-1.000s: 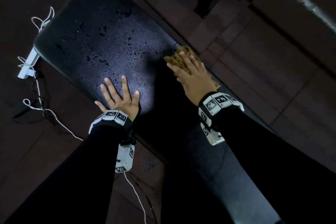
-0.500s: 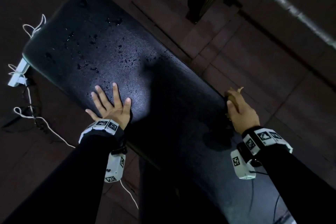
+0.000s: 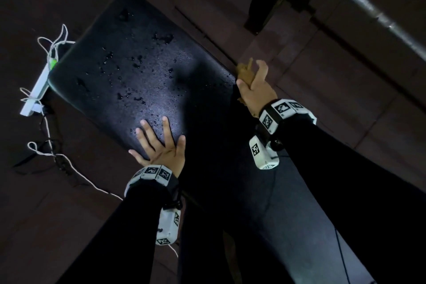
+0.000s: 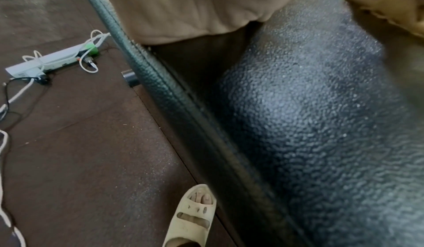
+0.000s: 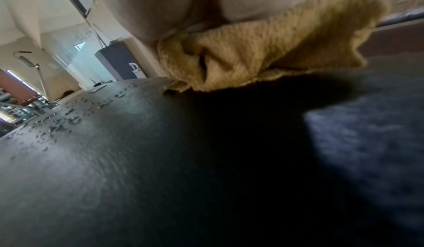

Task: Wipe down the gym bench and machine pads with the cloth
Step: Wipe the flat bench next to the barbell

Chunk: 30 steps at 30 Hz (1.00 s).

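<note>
- The right hand [image 3: 254, 86], fingers clamped on the cloth [image 3: 245, 71], has swept from mid-bench to the bench's [image 3: 129, 80] right edge and crept back up it.
- The droplets further up are unwiped, so most of the wipe remains.
- The left hand [image 3: 161, 145] stays flat, fingers spread, by the left edge.
- The bench's long axis points away, up-left.
</note>
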Tool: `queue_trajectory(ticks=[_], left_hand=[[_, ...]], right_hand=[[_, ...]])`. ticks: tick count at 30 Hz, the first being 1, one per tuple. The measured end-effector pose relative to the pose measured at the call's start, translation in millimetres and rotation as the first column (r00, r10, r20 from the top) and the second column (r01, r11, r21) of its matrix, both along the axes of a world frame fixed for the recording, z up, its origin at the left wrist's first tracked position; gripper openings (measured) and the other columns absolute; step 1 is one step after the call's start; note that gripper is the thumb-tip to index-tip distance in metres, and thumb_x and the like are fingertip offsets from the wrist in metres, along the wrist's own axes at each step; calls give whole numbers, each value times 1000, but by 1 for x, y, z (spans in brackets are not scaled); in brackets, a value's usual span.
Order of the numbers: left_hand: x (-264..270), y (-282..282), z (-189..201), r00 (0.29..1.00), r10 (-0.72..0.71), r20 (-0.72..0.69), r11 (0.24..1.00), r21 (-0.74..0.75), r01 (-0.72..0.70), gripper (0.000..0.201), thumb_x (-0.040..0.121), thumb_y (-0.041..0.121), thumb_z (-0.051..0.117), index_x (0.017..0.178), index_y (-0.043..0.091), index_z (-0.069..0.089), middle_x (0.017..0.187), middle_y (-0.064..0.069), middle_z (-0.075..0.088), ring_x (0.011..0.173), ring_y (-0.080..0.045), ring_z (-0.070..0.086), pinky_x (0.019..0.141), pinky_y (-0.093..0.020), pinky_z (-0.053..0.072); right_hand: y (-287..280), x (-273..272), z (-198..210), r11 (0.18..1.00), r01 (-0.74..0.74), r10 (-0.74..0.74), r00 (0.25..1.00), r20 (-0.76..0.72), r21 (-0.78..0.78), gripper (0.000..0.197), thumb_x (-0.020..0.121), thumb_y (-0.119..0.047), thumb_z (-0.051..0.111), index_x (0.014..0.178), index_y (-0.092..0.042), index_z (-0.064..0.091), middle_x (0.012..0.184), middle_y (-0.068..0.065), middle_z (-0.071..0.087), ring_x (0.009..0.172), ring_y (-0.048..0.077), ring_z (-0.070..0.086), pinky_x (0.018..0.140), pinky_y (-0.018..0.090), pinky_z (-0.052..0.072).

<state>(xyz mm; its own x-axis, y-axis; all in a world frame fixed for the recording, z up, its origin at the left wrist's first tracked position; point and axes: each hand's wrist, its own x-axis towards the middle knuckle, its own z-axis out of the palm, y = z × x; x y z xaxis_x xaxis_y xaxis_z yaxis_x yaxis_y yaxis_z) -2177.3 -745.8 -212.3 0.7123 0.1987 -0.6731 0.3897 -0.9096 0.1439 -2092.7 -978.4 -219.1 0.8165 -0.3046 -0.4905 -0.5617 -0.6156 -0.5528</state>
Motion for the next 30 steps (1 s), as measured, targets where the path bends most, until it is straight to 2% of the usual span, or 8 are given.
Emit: queue_trajectory(ticks=[4, 9, 13, 16, 20, 24, 28, 30], left_hand=[[-2, 3, -3, 1000, -26, -4, 999, -19, 26, 59, 87, 63, 4, 122, 53, -43, 141, 1, -50, 125, -13, -50, 105, -56, -22], [-4, 7, -8, 999, -45, 10, 998, -47, 45, 60, 83, 67, -2, 122, 53, -46, 127, 6, -62, 114, -9, -59, 100, -55, -25], [-12, 9, -6, 994, -53, 97, 996, -62, 59, 63, 86, 67, 2, 131, 51, -38, 137, 6, -54, 125, -10, -51, 103, -53, -24], [-14, 13, 1, 977, -60, 205, 995, -71, 76, 63, 92, 60, 16, 143, 48, -20, 152, 4, -35, 137, -12, -34, 109, -52, -18], [16, 33, 3, 951, 44, 305, 995, -103, -13, 60, 99, 35, 32, 150, 34, 1, 159, -2, -15, 146, -17, -14, 114, -56, -7], [72, 73, -5, 914, 43, 403, 998, 17, -54, 58, 99, 34, 37, 152, 25, 13, 160, -8, -1, 147, -25, 0, 112, -60, 0], [94, 85, -14, 936, 10, 352, 991, 120, -56, 55, 98, 45, 13, 148, 35, -9, 156, -1, -17, 146, -24, -10, 111, -60, -6], [95, 87, -17, 944, 15, 330, 994, 99, -51, 56, 96, 47, 12, 144, 39, -15, 157, -1, -19, 146, -23, -14, 111, -60, -8]], right_hand=[[-6, -12, 4, 998, -67, 67, 998, -3, 10, 50, 94, -36, 49, 137, -17, 31, 118, 14, 60, 105, 35, 58, 78, 31, 39], [-28, -60, 13, 1000, -4, 3, 1000, -29, -19, 53, 94, -32, 51, 142, -20, 33, 133, 12, 51, 118, 30, 52, 99, 38, 42], [-29, -74, 15, 997, 30, -31, 999, -13, -72, 53, 93, -29, 53, 143, -21, 35, 134, 10, 49, 121, 26, 48, 93, 18, 31], [-14, -56, 12, 992, 41, -44, 999, -23, -120, 57, 92, -32, 54, 144, -19, 34, 137, 10, 46, 125, 26, 44, 95, 17, 29], [21, -5, 9, 998, -5, 4, 1000, -14, -62, 59, 93, -43, 48, 145, -20, 31, 140, 8, 38, 127, 29, 40, 107, 38, 31], [54, 52, 7, 988, -153, 153, 988, -5, -38, 56, 97, -38, 41, 147, -18, 26, 144, 12, 33, 130, 33, 37, 108, 42, 32], [75, 86, 10, 965, -255, 256, 967, 9, -60, 54, 98, -34, 40, 147, -15, 25, 144, 15, 33, 126, 36, 41, 105, 39, 34], [86, 99, 12, 949, -300, 305, 951, 40, -100, 53, 98, -32, 41, 146, -13, 27, 146, 14, 31, 127, 35, 40, 105, 36, 33]])
